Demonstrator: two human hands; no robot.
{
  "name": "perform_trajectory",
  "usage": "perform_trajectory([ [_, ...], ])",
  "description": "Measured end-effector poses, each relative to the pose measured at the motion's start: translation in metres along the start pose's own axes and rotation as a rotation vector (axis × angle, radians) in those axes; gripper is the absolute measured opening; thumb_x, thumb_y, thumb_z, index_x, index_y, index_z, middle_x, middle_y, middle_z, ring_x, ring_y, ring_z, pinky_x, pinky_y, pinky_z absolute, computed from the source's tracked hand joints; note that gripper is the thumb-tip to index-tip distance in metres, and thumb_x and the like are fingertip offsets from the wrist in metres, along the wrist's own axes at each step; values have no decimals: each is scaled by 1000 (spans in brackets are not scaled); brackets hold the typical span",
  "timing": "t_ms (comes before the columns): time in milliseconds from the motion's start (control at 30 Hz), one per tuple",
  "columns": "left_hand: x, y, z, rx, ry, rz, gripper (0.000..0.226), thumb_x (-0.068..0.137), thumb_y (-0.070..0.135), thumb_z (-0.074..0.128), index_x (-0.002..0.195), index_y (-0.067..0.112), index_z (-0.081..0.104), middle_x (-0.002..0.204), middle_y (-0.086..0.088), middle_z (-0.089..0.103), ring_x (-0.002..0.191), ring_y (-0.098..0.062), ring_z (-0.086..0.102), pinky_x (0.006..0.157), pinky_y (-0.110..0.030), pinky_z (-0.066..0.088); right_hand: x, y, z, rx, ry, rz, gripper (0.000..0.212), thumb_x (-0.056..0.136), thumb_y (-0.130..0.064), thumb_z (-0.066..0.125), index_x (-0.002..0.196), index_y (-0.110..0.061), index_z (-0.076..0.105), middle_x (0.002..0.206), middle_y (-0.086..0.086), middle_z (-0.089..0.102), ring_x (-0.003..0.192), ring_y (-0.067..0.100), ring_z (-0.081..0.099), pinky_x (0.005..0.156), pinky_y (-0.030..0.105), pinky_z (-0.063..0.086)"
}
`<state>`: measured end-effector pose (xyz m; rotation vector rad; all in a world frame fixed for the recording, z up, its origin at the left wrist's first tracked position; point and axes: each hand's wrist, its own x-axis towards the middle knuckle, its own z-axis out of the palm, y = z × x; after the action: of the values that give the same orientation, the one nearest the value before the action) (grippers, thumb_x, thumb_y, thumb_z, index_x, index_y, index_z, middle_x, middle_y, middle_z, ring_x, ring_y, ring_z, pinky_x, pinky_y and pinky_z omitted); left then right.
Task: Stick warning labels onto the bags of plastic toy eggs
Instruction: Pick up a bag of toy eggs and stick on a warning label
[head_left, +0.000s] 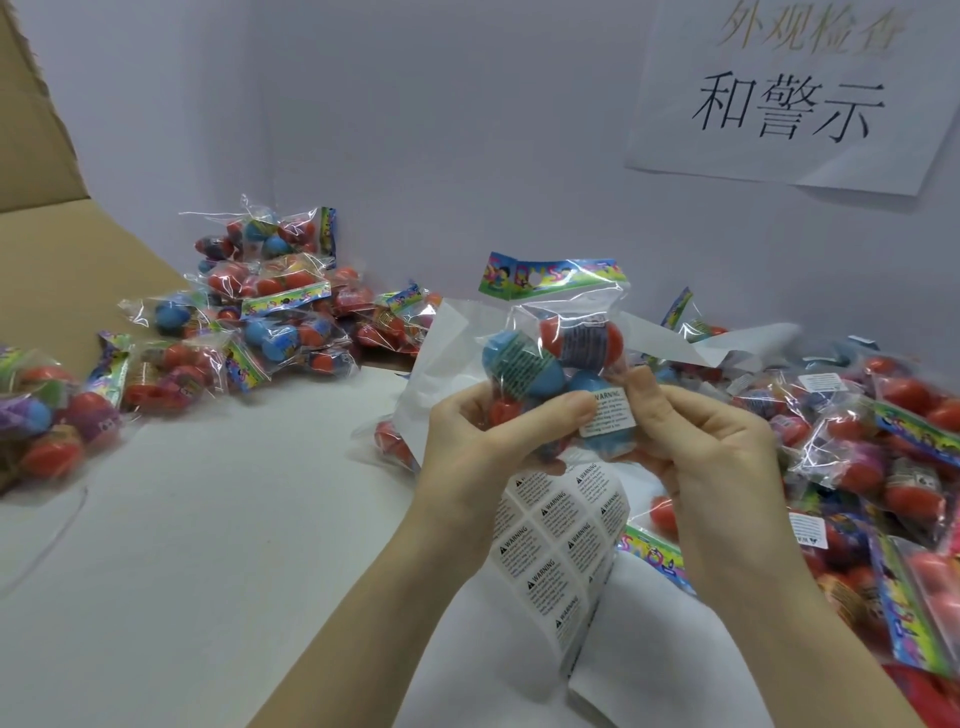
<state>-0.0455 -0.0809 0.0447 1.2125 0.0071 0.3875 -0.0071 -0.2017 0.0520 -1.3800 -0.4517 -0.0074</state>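
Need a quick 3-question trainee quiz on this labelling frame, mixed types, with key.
1. True or false: a warning label is already on the held bag.
2. What hangs below the left hand? A) scissors B) label sheet C) tape
3. Which pile shows labelled bags: left pile or right pile?

Key: 1 true; 2 B; 3 right pile. The right hand also grips the bag.

Label sheet (558, 551) hangs below held bag (556, 343), between bag piles.
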Motion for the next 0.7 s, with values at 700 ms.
perform_trajectory([
  [700, 3, -5, -5, 80, 52, 66, 29, 45, 32, 76, 68, 14, 72, 52, 2, 62, 46, -8, 57, 43, -16, 43, 0, -2, -3, -64, -165, 79, 28, 55, -42, 68, 72, -22, 77, 73, 4, 74, 59, 16, 69, 52, 18, 52],
])
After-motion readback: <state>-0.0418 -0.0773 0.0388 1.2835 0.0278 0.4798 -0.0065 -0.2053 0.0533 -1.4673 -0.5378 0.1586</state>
